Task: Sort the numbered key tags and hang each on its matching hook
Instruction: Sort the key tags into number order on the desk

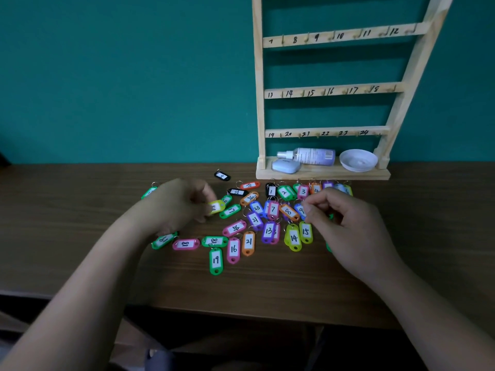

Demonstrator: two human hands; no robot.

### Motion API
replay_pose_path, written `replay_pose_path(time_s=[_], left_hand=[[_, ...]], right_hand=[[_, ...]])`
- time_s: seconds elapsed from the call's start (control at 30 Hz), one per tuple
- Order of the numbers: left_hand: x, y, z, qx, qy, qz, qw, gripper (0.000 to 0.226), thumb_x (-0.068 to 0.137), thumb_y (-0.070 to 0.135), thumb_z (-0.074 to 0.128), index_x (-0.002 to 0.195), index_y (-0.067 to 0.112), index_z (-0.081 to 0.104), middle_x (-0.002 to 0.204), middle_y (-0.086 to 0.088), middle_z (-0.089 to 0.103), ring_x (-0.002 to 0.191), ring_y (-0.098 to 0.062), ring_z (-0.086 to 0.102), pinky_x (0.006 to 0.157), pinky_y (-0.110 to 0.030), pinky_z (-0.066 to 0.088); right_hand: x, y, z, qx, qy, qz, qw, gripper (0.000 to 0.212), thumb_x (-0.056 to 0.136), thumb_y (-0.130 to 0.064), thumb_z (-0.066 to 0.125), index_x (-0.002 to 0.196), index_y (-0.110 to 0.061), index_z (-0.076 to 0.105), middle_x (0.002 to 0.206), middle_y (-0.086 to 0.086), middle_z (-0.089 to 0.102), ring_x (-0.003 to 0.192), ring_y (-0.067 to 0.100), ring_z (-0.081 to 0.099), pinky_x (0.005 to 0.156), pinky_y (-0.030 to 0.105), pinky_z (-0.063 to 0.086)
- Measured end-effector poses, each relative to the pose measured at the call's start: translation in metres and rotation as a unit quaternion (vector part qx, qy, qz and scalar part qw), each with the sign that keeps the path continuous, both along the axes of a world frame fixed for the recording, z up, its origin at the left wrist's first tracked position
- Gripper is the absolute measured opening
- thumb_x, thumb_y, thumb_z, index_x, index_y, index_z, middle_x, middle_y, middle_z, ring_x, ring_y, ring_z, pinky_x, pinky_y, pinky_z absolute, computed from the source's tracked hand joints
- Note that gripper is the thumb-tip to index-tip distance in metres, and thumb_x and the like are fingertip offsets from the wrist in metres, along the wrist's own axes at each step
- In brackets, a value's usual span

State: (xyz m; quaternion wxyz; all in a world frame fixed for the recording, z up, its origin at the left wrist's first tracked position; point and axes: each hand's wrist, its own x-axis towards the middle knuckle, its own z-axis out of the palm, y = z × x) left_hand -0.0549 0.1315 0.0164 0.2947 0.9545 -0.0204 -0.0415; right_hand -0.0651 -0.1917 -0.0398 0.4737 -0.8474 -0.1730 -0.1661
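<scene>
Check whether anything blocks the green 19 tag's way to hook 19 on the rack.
Nothing visible does. The green 19 tag lies uncovered, and hook 19 is bare. The small case and spray bottle lie on the rack's base below that row, clear of it.

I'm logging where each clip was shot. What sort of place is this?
Probably a home or office desk, staged for a sorting exercise: a wooden table against a teal wall, a wooden rack with handwritten hook numbers, and numbered key tags.

L hand [176,207] & R hand [345,223] bare, forearms bare too
</scene>
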Motion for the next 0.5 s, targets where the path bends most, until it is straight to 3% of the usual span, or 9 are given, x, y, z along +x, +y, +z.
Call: replay_pose_path(time_s=[0.17,0.33,0.4,0.5], left_hand=[[-0.005,-0.027,-0.003,-0.104,-0.03,-0.057,0.993,0.019,0.103,0.029,0.067,0.103,0.045,0.078,0.083,0.01,0.078,0.072,-0.012,0.07,0.072,-0.029,0.044],[-0.011,-0.054,-0.005,-0.23,-0.002,-0.078,0.97,0.016,0.089,0.027,0.087,0.101,0.029,0.076,0.09,-0.005,0.079,0.074,-0.016,0.075,0.078,-0.04,0.053],[-0.012,-0.061,-0.005,-0.248,-0.005,-0.087,0.965,0.015,0.085,0.026,0.089,0.095,0.023,0.078,0.089,-0.009,0.079,0.076,-0.018,0.075,0.078,-0.037,0.054],[-0.014,-0.067,-0.006,-0.263,-0.011,-0.105,0.959,0.012,0.084,0.028,0.088,0.091,0.023,0.081,0.085,-0.009,0.078,0.073,-0.011,0.071,0.071,-0.02,0.051]], right_hand=[[-0.006,0.007,0.005,0.015,0.021,0.026,0.999,0.013,0.101,-0.026,0.072,0.099,-0.038,0.075,0.089,-0.019,0.076,0.089,0.002,0.072,0.077,0.026,0.054],[-0.015,0.02,0.006,0.019,0.043,0.07,0.996,0.012,0.1,-0.023,0.074,0.101,-0.035,0.077,0.094,-0.02,0.076,0.095,0.002,0.071,0.08,0.022,0.054],[-0.017,0.023,0.006,0.022,0.057,0.085,0.994,0.013,0.101,-0.021,0.073,0.101,-0.033,0.078,0.093,-0.016,0.077,0.095,0.004,0.072,0.083,0.03,0.056],[-0.018,0.024,0.007,0.03,0.069,0.1,0.992,0.013,0.101,-0.02,0.074,0.102,-0.031,0.078,0.091,-0.012,0.077,0.093,0.007,0.073,0.083,0.036,0.059]])
